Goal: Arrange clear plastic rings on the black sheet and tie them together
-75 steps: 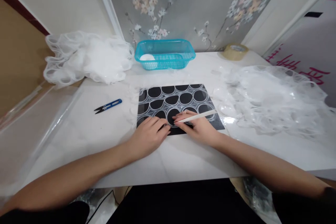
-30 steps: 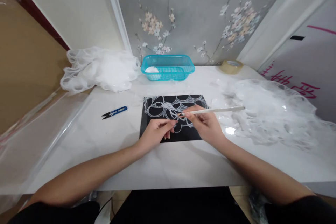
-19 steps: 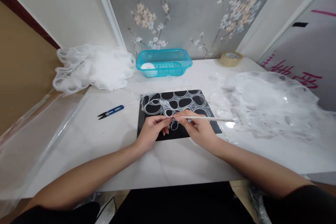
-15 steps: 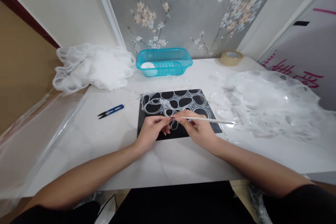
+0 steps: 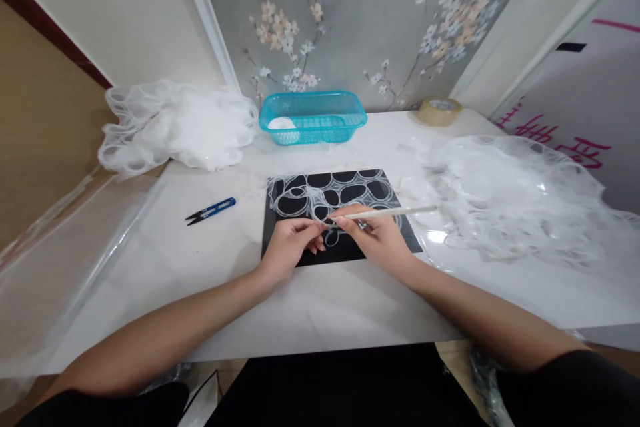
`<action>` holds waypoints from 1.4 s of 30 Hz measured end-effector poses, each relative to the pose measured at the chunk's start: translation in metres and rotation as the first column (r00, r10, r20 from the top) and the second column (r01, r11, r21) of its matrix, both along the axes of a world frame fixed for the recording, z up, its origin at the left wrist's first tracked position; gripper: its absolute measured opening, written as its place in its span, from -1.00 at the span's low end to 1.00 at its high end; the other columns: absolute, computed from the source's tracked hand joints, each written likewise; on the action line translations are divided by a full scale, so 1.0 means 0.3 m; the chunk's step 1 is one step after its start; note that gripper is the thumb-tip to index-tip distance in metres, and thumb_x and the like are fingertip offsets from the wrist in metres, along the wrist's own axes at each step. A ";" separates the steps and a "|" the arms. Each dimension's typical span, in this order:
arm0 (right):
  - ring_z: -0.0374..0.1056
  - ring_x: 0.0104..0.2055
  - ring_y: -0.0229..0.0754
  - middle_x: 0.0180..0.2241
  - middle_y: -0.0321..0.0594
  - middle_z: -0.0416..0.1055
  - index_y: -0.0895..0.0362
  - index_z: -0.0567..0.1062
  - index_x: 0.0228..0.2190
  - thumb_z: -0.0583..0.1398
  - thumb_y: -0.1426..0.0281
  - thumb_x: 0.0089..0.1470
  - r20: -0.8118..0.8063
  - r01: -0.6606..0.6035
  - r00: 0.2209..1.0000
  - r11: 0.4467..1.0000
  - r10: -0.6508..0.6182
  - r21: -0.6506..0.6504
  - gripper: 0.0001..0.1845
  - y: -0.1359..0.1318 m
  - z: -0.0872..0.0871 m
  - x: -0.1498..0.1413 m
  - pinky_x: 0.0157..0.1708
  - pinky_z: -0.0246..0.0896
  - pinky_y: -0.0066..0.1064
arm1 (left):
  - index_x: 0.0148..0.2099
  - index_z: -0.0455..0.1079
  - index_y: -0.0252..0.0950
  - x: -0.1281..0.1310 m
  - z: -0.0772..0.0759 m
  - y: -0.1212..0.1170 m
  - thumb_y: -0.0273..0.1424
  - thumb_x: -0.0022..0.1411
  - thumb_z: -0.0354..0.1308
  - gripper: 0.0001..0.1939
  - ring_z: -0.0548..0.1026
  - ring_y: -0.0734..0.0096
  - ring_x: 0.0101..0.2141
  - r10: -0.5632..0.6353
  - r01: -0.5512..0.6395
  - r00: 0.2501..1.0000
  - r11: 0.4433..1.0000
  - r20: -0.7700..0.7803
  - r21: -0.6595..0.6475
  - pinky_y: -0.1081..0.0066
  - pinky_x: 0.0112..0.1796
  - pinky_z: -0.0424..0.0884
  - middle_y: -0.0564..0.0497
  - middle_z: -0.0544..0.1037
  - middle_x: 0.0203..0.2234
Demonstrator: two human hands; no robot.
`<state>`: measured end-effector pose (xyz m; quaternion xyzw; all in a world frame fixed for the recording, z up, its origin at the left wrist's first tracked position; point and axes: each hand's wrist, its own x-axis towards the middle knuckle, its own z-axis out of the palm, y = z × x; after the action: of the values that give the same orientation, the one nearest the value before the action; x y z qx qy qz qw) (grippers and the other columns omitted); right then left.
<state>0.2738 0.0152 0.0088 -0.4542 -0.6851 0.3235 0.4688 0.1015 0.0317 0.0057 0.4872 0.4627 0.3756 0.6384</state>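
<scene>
A white lace with rounded loops [image 5: 370, 193] lies over a flat black board [image 5: 338, 251] on the table. Its near left part is bunched up and lifted off the board. My left hand [image 5: 287, 247] pinches the near edge of this lace between thumb and forefinger. Close beside it, my right hand [image 5: 383, 243] holds a thin white stick [image 5: 400, 211], its tip pointing left at the pinched spot and its tail sticking out to the right. Whether the right fingers also grip some lace is hidden. Blue-handled thread snips [image 5: 211, 211] lie left of the board.
A turquoise plastic basket [image 5: 313, 137] with a white round object [image 5: 283, 125] inside stands at the back. A roll of tape [image 5: 440, 113] is to its right. White lace heaps [image 5: 183, 127] lie back left and another lace pile [image 5: 520, 200] on the right.
Earlier the lace lay flat under both hands; since then its near part was gathered up and pinched. Over the last half second the stick's tail has risen and the tip shifted slightly.
</scene>
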 end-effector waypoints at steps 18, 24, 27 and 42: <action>0.40 -0.26 -0.19 -0.31 -0.22 0.49 0.09 0.50 -0.29 0.08 0.36 0.20 0.046 -0.061 0.997 0.998 0.060 0.009 -0.81 -0.006 -0.004 0.004 -0.25 0.29 -0.34 | -0.38 0.48 -0.35 -0.005 -0.006 -0.002 -0.23 0.12 0.19 -0.74 0.35 0.51 -0.57 -0.053 0.061 0.993 0.994 -0.101 0.086 0.51 -0.52 0.28 0.04 0.44 -0.64; 0.39 -0.27 -0.22 -0.27 -0.23 0.52 0.08 0.50 -0.24 0.06 0.46 0.21 0.158 -0.111 0.984 0.980 0.086 0.162 -0.79 -0.018 -0.007 0.002 -0.24 0.31 -0.36 | -0.35 0.49 -0.37 -0.006 -0.010 0.001 -0.23 0.11 0.19 -0.73 0.36 0.50 -0.57 -0.057 0.065 0.993 0.994 -0.100 0.086 0.51 -0.53 0.29 0.03 0.44 -0.64; 0.38 -0.26 -0.19 -0.27 -0.22 0.52 0.07 0.49 -0.24 0.03 0.47 0.22 0.184 -0.126 0.979 0.973 0.090 0.194 -0.76 -0.025 -0.010 -0.007 -0.22 0.33 -0.31 | -0.35 0.50 -0.37 -0.006 -0.017 0.003 -0.25 0.10 0.19 -0.75 0.38 0.49 -0.57 -0.052 0.059 0.995 0.996 -0.090 0.074 0.51 -0.53 0.29 0.03 0.45 -0.65; 0.24 -0.51 -0.27 -0.44 -0.24 0.44 0.13 0.48 -0.35 0.10 0.26 0.18 0.063 0.074 0.995 0.997 -0.074 0.009 -0.77 0.063 0.002 0.057 -0.53 0.13 -0.41 | -0.36 0.51 -0.37 0.002 -0.012 0.003 -0.23 0.03 0.26 -0.74 0.42 0.49 -0.56 0.006 -0.006 0.999 1.000 -0.040 0.014 0.52 -0.55 0.31 0.02 0.46 -0.59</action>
<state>0.2910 0.0343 0.0093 -0.4877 -0.6832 0.2893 0.4600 0.1021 0.0327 0.0022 0.4977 0.4742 0.3708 0.6244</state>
